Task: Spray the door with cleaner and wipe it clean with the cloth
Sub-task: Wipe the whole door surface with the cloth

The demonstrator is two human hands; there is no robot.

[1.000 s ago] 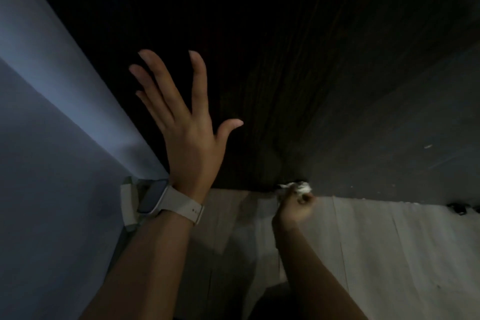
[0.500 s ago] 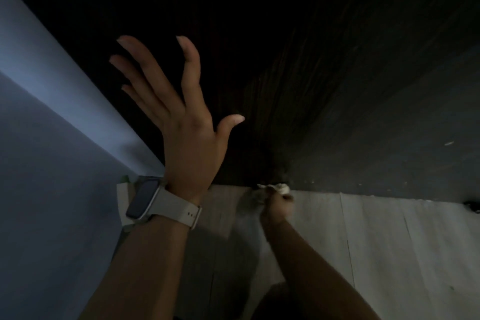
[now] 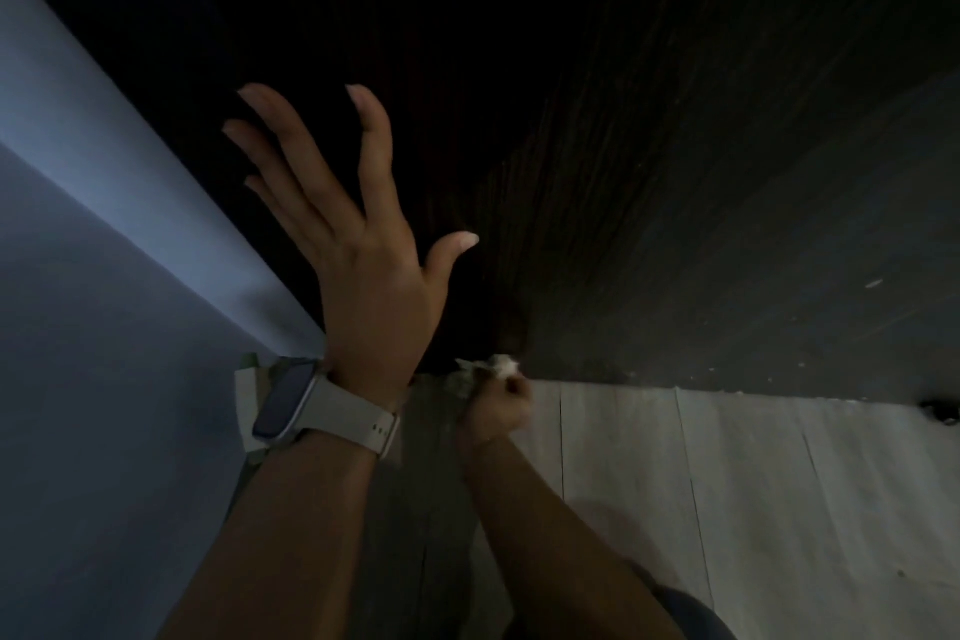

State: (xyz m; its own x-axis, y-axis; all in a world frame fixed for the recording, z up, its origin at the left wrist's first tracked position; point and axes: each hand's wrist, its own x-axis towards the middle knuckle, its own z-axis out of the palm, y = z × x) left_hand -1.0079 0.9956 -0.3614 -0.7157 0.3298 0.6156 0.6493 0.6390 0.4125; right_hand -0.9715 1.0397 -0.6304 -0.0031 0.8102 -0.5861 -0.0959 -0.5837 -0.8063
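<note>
Wiping is under way: the right hand [image 3: 493,413] grips the cloth [image 3: 493,365] at the door [image 3: 649,146] bottom; the left hand [image 3: 358,244], fingers spread, braces it. Next, wipe along rightward.

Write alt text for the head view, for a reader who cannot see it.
Seen from above in dim light, the right hand grips a white cloth against the bottom edge of a dark wooden door. The left hand, with a watch on its wrist, is spread open in front of the door.
</note>
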